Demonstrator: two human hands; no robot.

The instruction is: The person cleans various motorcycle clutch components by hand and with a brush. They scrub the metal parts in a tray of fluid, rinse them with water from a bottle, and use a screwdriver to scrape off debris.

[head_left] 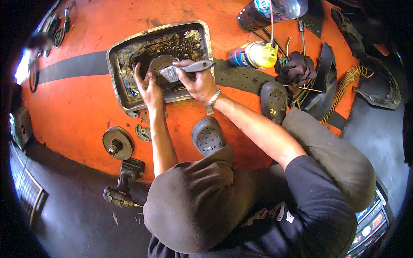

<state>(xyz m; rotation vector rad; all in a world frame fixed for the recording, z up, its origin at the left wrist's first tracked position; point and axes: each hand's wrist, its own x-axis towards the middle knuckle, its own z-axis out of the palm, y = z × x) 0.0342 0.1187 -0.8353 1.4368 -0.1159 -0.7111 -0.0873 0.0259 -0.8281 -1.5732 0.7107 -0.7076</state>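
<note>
My right hand (200, 84) grips a paintbrush (201, 66) by its grey handle, with the pale bristles against a dark, round, greasy part (160, 63). My left hand (151, 91) holds the lower left edge of that part, its fingers partly spread around it. What lies under the part and behind my fingers is hidden. Both hands are over a shallow metal tray (209, 41) with rounded corners, its inside coated in dark grime and oily residue.
On the orange floor (77, 94) lie a pulley-like disc (118, 142), a small metal plate (143, 133) and a cordless power tool (124, 185). A spray can (253, 55), a bottle (258, 15), a crumpled dark rag (297, 69) and a coiled hose (344, 86) are to the right.
</note>
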